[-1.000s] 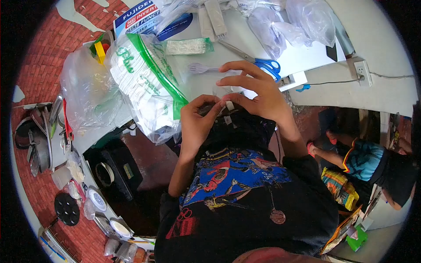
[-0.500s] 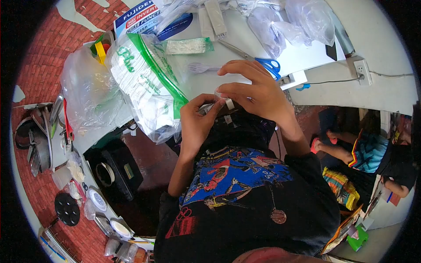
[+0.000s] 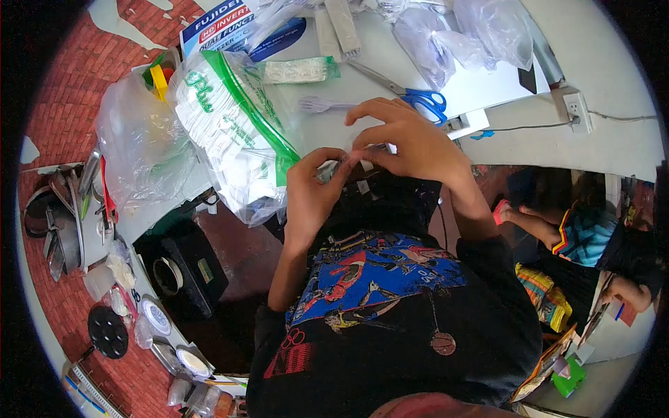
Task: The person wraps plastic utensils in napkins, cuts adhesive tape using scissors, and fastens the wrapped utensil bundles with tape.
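My left hand (image 3: 313, 191) is closed in a pinch, thumb against forefinger, at the table's near edge. My right hand (image 3: 416, 143) pinches at the same spot, its fingertips meeting those of the left. Between them is something small, with bits of white and a clear sheen showing; the fingers hide most of it. Just beyond the right hand lie a white plastic fork (image 3: 322, 104) and scissors (image 3: 411, 94) with blue handles. Left of my left hand is a clear plastic pack (image 3: 233, 136) with a green stripe, full of white items.
A small clear-and-green packet (image 3: 300, 70) lies on the table behind. Clear plastic bags (image 3: 425, 49), a dark phone (image 3: 527, 80) and a printed carton piece (image 3: 219, 28) are at the back. A wall outlet (image 3: 577, 111) is at right. Another person's leg (image 3: 533, 226) shows at far right.
My right hand's thumb and forefinger have come down and left to meet my left fingertips. The small white piece that showed between the hands is now mostly covered.
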`<state>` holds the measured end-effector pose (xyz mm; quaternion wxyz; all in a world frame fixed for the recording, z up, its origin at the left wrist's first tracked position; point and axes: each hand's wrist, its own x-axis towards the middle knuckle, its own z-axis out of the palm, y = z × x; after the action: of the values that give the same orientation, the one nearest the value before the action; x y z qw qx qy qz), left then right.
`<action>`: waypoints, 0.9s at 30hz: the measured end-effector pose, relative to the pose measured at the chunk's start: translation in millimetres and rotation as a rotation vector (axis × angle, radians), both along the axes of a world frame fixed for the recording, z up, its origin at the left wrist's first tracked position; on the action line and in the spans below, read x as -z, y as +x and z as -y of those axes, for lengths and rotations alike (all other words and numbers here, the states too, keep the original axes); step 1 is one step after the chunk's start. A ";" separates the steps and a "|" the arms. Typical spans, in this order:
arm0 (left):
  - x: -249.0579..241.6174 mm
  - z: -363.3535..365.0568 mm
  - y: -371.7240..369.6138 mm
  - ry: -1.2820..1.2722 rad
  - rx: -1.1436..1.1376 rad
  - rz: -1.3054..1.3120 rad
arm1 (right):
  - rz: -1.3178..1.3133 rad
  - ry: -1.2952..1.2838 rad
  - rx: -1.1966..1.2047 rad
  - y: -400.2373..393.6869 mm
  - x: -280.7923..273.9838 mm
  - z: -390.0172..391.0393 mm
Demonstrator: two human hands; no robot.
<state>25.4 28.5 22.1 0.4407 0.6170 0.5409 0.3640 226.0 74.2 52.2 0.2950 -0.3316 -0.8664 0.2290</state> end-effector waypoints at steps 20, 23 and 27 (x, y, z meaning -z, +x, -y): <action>-30.4 10.4 -105.0 -0.400 0.101 0.021 | -0.287 -0.715 0.243 33.4 28.6 9.5; -34.9 8.3 -120.4 -0.430 0.123 0.129 | -0.298 -0.671 0.253 38.0 26.7 9.3; -35.5 9.5 -131.5 -0.195 -0.010 -0.042 | -0.405 -0.616 0.322 47.6 28.7 13.5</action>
<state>-106.1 18.9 57.5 0.4854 0.5761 0.5860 0.2986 273.6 60.7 23.5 0.3788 -0.4840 -0.6185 0.4896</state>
